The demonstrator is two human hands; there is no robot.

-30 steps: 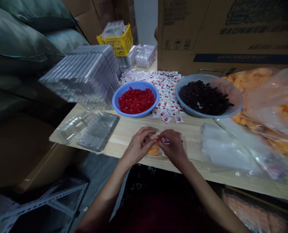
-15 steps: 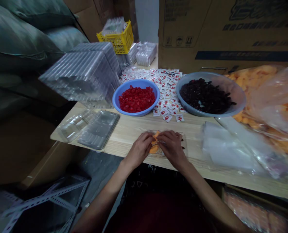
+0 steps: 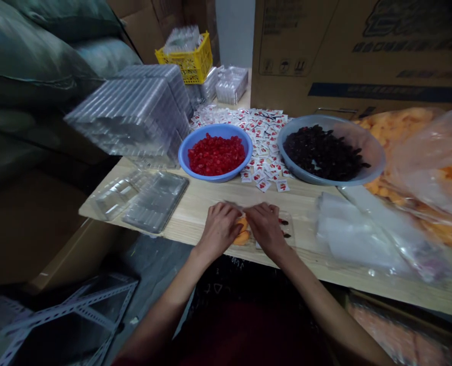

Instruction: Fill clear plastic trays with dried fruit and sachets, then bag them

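Note:
A shallow clear plastic tray (image 3: 291, 226) lies before me near the table's front edge. Orange pieces (image 3: 242, 237) fill its left part, and a few dark pieces (image 3: 285, 235) show at the right. My left hand (image 3: 221, 227) curls over the tray's far left side, its fingertips closed at the far edge. Beside it, my right hand (image 3: 264, 226) bends over the middle of the tray, also with closed fingers. A thin clear edge (image 3: 233, 205) shows between the fingertips; whether it is the tray's lid or a film I cannot tell. The fingers hide the tray's middle.
Beyond the hands stand a blue bowl of red pieces (image 3: 215, 179) and a wider bowl of dark pieces (image 3: 330, 180), with small printed sachets (image 3: 264, 185) between. Clear trays (image 3: 134, 112) are stacked at left; flat trays (image 3: 155, 206) lie nearer. Plastic bags (image 3: 355, 229) lie right.
Both hands have shifted from the orange pieces to the tray's far edge. Earlier their fingertips were down on the orange pieces; now a thin clear edge shows at them.

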